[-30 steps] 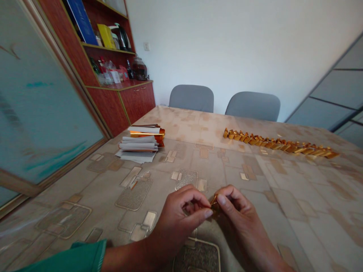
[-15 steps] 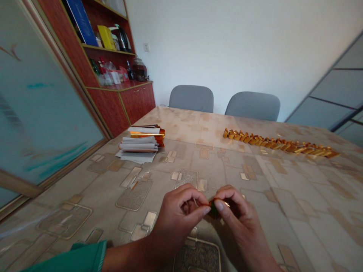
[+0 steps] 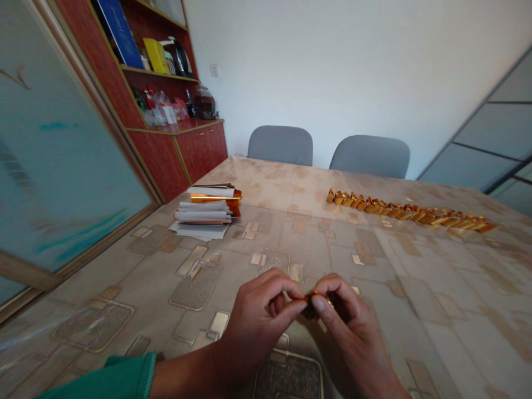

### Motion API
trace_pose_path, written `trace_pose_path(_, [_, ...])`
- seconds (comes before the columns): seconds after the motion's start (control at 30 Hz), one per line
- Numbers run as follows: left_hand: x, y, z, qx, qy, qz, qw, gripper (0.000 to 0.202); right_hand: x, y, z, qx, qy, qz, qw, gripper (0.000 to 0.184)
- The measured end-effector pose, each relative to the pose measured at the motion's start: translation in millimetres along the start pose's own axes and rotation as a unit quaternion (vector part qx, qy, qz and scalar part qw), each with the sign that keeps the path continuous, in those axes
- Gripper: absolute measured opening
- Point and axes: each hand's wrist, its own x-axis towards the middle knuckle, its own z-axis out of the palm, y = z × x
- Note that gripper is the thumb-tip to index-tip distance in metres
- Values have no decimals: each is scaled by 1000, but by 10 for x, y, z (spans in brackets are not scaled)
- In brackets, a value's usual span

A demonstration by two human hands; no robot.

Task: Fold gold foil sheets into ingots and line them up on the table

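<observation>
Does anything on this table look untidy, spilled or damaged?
What looks like a small orange-and-white scrap lies alone on the near side of the paper sheets, too small to identify. Those sheets are stacked unevenly, edges sticking out. I see no spill.

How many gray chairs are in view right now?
2. One chair stands behind the far edge of the table, roughly mid-picture; the other chair stands to its right. More could be hidden by the table.

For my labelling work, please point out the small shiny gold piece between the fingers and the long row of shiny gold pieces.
Small shiny gold piece [image 3: 311, 312]: head view, on its dark lower part.
Long row of shiny gold pieces [image 3: 407, 213]: head view, middle of the row.
</observation>
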Motion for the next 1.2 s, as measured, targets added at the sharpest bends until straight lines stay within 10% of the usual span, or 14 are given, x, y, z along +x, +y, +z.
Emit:
trace_pose_path(0.6, [28,-24,-54,78,-33,23,996,17,-6,43,11,-15,-15,20,1000,20])
trace_pose_path(0.77, [82,-27,-100,-72,-74,-65,992,17,39,-88,-45,8,-30,33,999,31])
trace_pose_path(0.93, [138,-78,-129,-281,-163,-172,930,26,95,-106,-109,114,-79,122,983,42])
trace_pose_path(1.2, [129,-78,-107,-369,-184,-241,879,45,57,-84,-93,135,-114,179,968,32])
